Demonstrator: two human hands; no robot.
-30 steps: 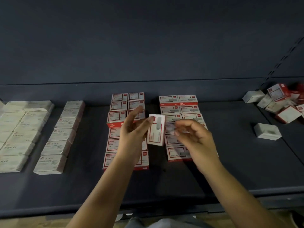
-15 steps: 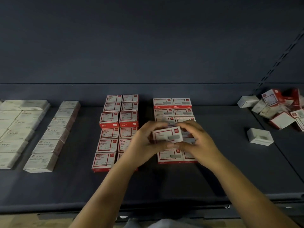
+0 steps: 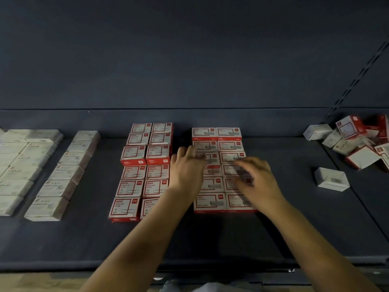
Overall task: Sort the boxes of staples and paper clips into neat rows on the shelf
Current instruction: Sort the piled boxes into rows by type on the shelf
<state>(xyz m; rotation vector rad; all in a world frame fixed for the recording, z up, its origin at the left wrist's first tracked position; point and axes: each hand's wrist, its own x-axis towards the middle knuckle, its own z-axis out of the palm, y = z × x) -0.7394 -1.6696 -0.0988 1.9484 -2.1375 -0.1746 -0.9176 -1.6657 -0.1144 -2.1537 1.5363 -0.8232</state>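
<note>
Two blocks of red-and-white boxes lie in neat double rows on the dark shelf (image 3: 210, 239): a left block (image 3: 145, 171) and a right block (image 3: 229, 144). My left hand (image 3: 185, 171) lies at the right block's left edge, its straight fingers pressing on a box in the third row (image 3: 211, 159). My right hand (image 3: 254, 180) hovers over the block's right column with relaxed fingers, blurred, and nothing shows in it. Both hands cover part of the block's middle rows.
White boxes lie in rows at the far left (image 3: 21, 161), with a single column (image 3: 67, 171) beside them. A jumbled pile of red and white boxes (image 3: 353, 142) sits at the back right. One white box (image 3: 330, 179) lies alone in front of it.
My left hand held a box upright; both hands then turned it flat and lowered it onto the right block. Both hands now rest on the block with nothing held.
</note>
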